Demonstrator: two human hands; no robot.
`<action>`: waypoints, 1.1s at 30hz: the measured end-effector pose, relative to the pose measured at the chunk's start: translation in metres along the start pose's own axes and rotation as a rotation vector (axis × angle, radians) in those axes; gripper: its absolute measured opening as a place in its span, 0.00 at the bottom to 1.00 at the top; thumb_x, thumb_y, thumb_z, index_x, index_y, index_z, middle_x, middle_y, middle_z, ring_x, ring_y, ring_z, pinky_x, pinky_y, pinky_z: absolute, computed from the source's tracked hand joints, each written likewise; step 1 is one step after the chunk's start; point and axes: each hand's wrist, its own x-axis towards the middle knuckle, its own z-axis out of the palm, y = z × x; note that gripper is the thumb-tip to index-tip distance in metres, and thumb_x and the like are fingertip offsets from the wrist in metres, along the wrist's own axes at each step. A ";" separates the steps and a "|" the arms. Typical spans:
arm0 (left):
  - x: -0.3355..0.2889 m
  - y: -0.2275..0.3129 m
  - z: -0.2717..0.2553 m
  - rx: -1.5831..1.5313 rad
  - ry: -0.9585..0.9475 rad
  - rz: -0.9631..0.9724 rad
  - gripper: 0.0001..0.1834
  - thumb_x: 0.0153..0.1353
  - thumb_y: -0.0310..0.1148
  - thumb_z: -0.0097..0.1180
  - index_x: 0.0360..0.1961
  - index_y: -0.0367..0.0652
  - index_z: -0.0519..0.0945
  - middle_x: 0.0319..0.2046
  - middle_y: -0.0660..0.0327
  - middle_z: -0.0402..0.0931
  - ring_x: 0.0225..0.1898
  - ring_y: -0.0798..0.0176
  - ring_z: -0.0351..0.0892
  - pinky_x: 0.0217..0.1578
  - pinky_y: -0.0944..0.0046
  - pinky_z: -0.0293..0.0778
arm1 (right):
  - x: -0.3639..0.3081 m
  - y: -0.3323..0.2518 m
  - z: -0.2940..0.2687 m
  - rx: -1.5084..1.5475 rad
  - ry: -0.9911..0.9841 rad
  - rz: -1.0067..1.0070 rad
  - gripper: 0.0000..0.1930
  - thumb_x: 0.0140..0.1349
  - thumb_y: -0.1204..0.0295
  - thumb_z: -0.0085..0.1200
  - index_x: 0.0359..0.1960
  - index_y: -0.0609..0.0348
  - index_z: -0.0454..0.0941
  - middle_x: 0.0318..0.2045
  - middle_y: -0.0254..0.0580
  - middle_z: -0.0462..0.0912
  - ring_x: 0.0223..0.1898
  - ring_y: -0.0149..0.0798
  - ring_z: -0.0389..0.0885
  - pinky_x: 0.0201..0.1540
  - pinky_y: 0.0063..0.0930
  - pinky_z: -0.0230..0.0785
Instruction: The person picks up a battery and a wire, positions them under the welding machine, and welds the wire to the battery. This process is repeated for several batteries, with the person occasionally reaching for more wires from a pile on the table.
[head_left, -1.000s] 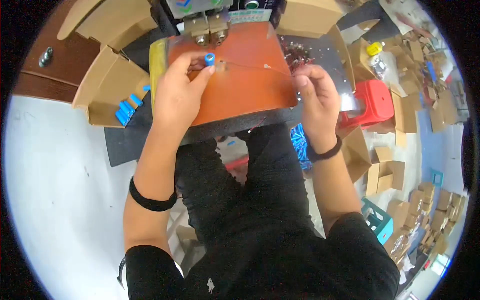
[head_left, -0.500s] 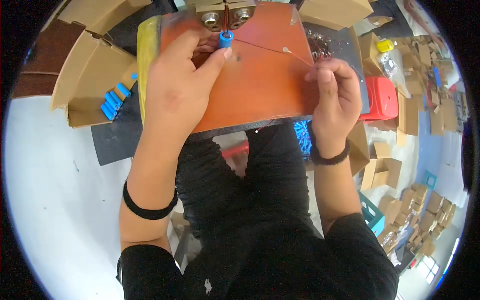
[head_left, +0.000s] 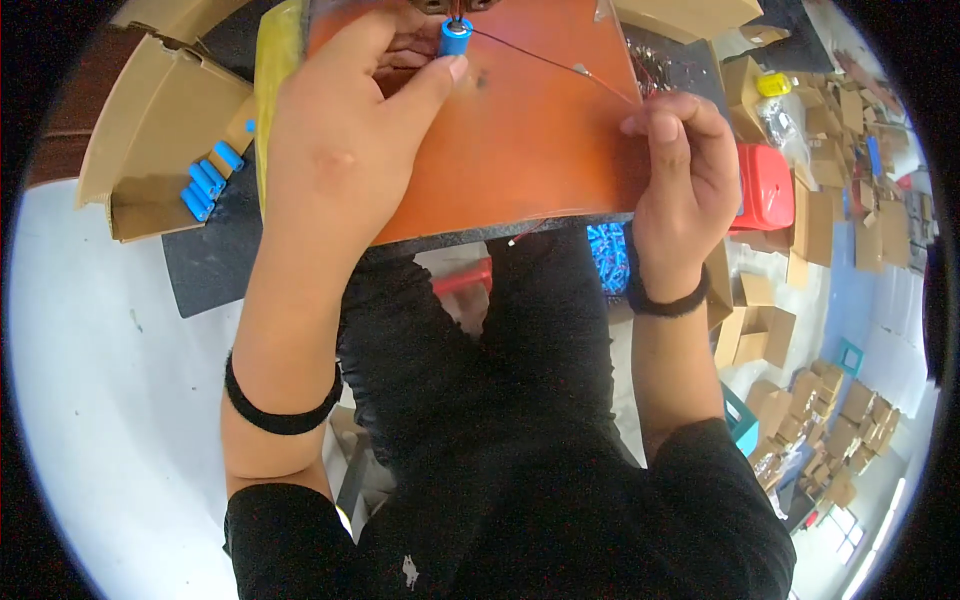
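Observation:
My left hand (head_left: 345, 130) pinches a small blue cylinder (head_left: 455, 38) at the far edge of an orange mat (head_left: 520, 150), close under a metal fixture (head_left: 455, 5) at the top of the picture. A thin dark wire (head_left: 545, 62) runs from the cylinder to my right hand (head_left: 680, 170), which pinches the wire's other end at the mat's right side. Both wrists carry black bands.
An open cardboard box (head_left: 150, 130) with several more blue cylinders (head_left: 205, 180) lies to the left on a black pad. A red box (head_left: 765, 185) and many small cardboard boxes (head_left: 820, 400) lie on the floor at the right. My dark-clothed legs are below the mat.
My left hand has carried the blue cylinder away from me, up to the fixture. My right hand keeps the wire and has shifted slightly right, so the wire is stretched between them.

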 end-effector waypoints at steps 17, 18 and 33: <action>-0.016 0.002 -0.002 -0.237 -0.044 0.107 0.12 0.62 0.31 0.60 0.45 0.38 0.77 0.31 0.64 0.77 0.32 0.73 0.72 0.35 0.71 0.70 | 0.038 -0.030 0.011 0.136 -0.186 0.193 0.09 0.66 0.71 0.56 0.41 0.64 0.77 0.33 0.28 0.79 0.36 0.21 0.73 0.41 0.15 0.66; -0.017 0.005 -0.002 -0.193 -0.069 0.112 0.12 0.62 0.30 0.60 0.46 0.39 0.77 0.31 0.66 0.76 0.32 0.73 0.72 0.35 0.71 0.69 | 0.039 -0.027 0.011 0.134 -0.183 0.187 0.09 0.66 0.71 0.56 0.41 0.64 0.77 0.33 0.28 0.79 0.36 0.21 0.73 0.41 0.15 0.66; -0.006 0.006 -0.003 0.265 -0.020 0.124 0.16 0.61 0.37 0.61 0.41 0.34 0.79 0.28 0.60 0.71 0.31 0.65 0.70 0.35 0.67 0.67 | 0.048 -0.019 0.027 0.208 -0.302 0.293 0.10 0.68 0.70 0.53 0.42 0.66 0.77 0.32 0.34 0.80 0.37 0.27 0.77 0.45 0.21 0.68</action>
